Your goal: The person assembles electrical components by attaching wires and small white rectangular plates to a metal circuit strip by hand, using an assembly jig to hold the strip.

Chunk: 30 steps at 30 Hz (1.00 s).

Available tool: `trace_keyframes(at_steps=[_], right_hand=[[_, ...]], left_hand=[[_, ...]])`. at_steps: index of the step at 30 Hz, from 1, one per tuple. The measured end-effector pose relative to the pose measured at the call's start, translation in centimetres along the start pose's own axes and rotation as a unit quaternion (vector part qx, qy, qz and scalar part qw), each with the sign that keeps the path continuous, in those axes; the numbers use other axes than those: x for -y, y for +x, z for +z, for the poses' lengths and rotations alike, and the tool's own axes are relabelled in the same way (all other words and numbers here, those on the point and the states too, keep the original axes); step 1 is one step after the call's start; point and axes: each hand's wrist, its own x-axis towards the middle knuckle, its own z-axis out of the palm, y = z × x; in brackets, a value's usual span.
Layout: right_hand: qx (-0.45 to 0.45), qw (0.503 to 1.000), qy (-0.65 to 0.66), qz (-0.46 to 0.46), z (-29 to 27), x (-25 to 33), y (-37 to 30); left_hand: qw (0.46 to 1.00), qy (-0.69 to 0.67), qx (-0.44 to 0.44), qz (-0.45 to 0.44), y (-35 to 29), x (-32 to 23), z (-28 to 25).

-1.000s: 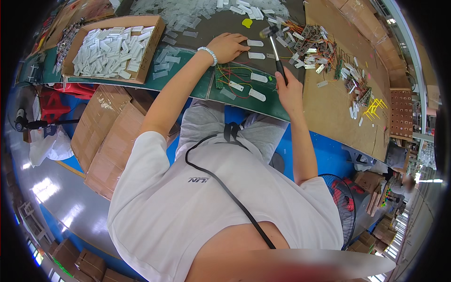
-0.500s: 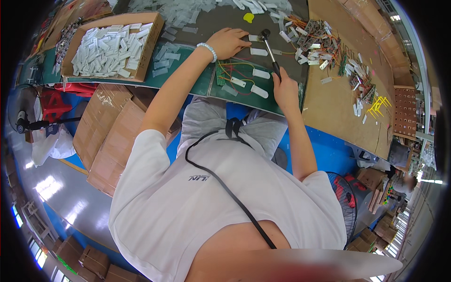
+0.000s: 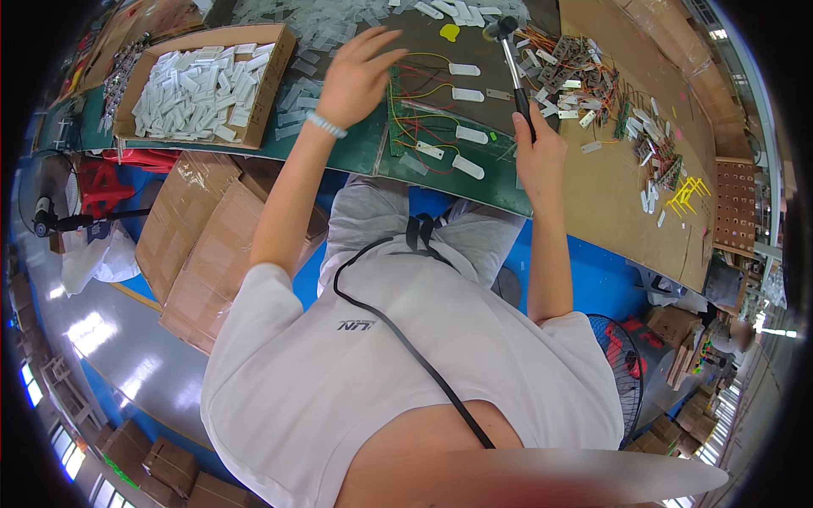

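Observation:
A small hammer (image 3: 513,69) with a dark handle and a silver shaft is gripped in my right hand (image 3: 540,152), its head raised near the far side of the table. My left hand (image 3: 354,83) hangs in the air with its fingers apart and nothing in them, left of the wired parts. Between the hands, a green circuit board (image 3: 395,100), partly hidden by my left hand, has red and yellow wires running to several white oblong pieces (image 3: 468,95). One white piece (image 3: 430,150) shows small holes. A loose flat piece (image 3: 498,94) lies near the hammer.
At the left stands a cardboard box (image 3: 275,80) full of white plastic pieces. Clear plastic covers (image 3: 296,106) lie beside it. Wired boards (image 3: 569,80) are piled at the right, with yellow sticks (image 3: 688,195) farther right. A yellow blob (image 3: 450,32) lies at the back.
My left hand has lifted off the topmost white piece and moved left. My right hand has carried the hammer up and to the right, away from the white pieces.

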Motion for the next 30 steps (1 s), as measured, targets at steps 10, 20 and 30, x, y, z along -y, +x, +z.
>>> trace_keyframes(at_steps=[10, 20, 30], right_hand=[[-0.018, 0.999, 0.035, -0.010, 0.3, 0.6, -0.1], [-0.077, 0.997, 0.009, 0.006, 0.5, -5.1, 0.9], [-0.075, 0.990, -0.118, 0.002, 2.6, -7.2, 2.5]], left_hand=[[0.964, 0.021, -0.145, -0.223, -10.7, -3.3, -4.1], [0.965, 0.091, -0.134, -0.205, -11.6, -3.4, -0.9], [0.963, 0.109, -0.141, -0.202, -11.6, -3.4, -0.5]])
